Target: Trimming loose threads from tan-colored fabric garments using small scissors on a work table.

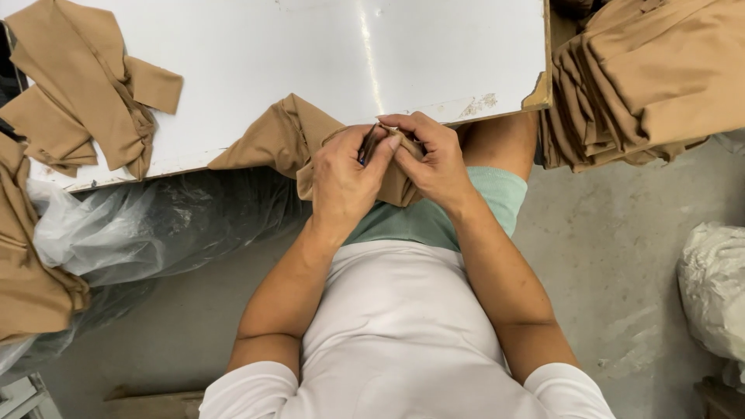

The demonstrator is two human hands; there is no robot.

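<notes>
A tan fabric piece [283,140] hangs over the front edge of a white table [326,46] and runs down into both hands. My left hand [341,182] pinches its edge and also holds a thin dark tool [366,146] between thumb and fingers. My right hand [434,159] grips the same fabric edge from the other side, its fingers curled over the cloth. The two hands touch each other above my lap.
More tan fabric pieces [85,85] lie on the table's left end. A tall folded tan stack [644,77] sits to the right. Clear plastic bags [147,225] hang under the table at left, a white sack [714,287] stands on the concrete floor at right.
</notes>
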